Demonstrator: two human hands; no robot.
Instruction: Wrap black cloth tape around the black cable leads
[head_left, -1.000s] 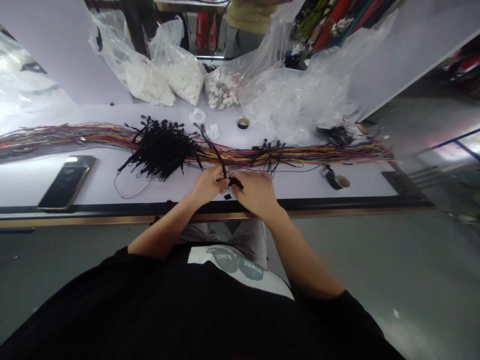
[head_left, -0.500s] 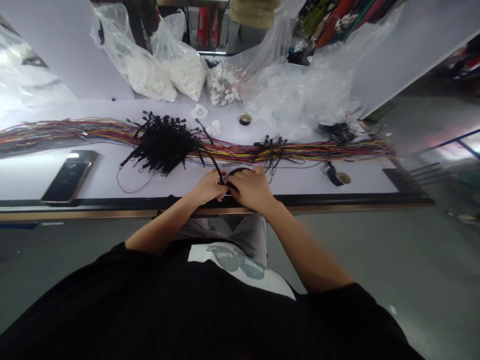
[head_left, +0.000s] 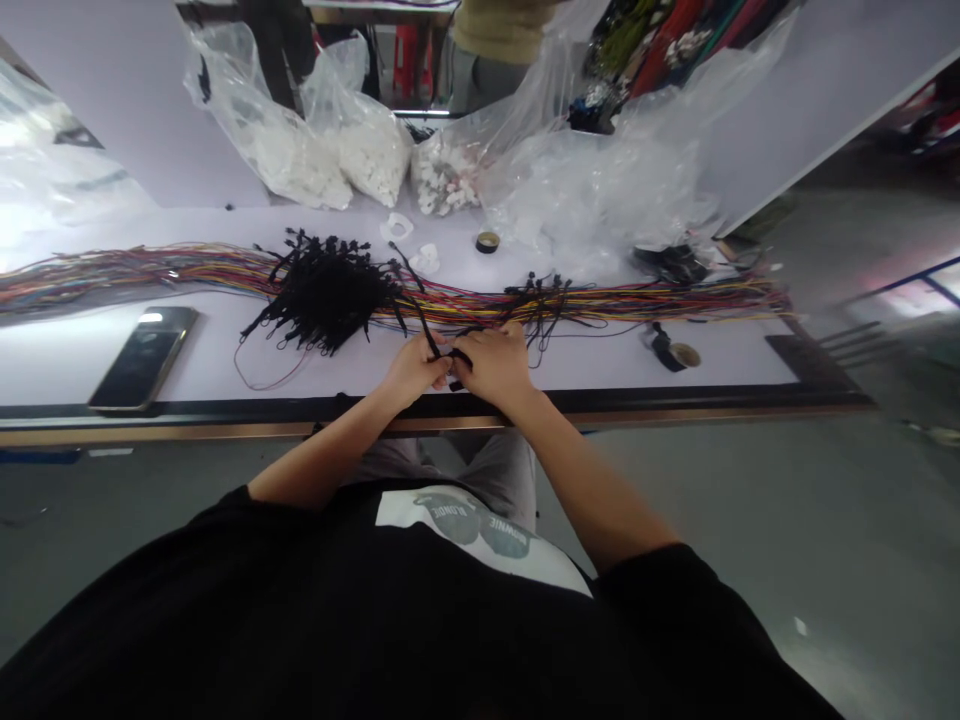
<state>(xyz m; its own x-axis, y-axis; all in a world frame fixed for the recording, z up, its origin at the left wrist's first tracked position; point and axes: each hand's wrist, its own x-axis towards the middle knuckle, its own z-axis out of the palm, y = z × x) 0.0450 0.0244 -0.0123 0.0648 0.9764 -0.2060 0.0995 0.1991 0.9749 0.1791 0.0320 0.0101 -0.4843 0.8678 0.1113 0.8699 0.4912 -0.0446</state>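
Observation:
My left hand [head_left: 412,374] is closed around a black-wrapped cable [head_left: 428,332], whose upper part slants up and left toward the wire bundle [head_left: 450,303]. Close beside it, my right hand [head_left: 496,366] curls over black tape [head_left: 462,357], with the fingertips of both hands nearly meeting above the table's front edge. Most of the tape is covered by the right hand. A thick heap of black cable ends with small connectors [head_left: 326,290] lies on the bundle to the left. A smaller cluster of black ends [head_left: 541,300] sits just beyond my right hand.
A phone [head_left: 144,358] lies at the left. Tape rolls rest behind the bundle [head_left: 487,242] and at the right [head_left: 679,352]. Plastic bags of white parts [head_left: 371,150] line the back, beside crumpled clear plastic [head_left: 592,190]. A person [head_left: 499,45] stands beyond the table.
My right hand has shifted slightly up and left and turned over the tape; the round black shape under it is now mostly hidden. My left hand keeps hold of the cable, a little higher.

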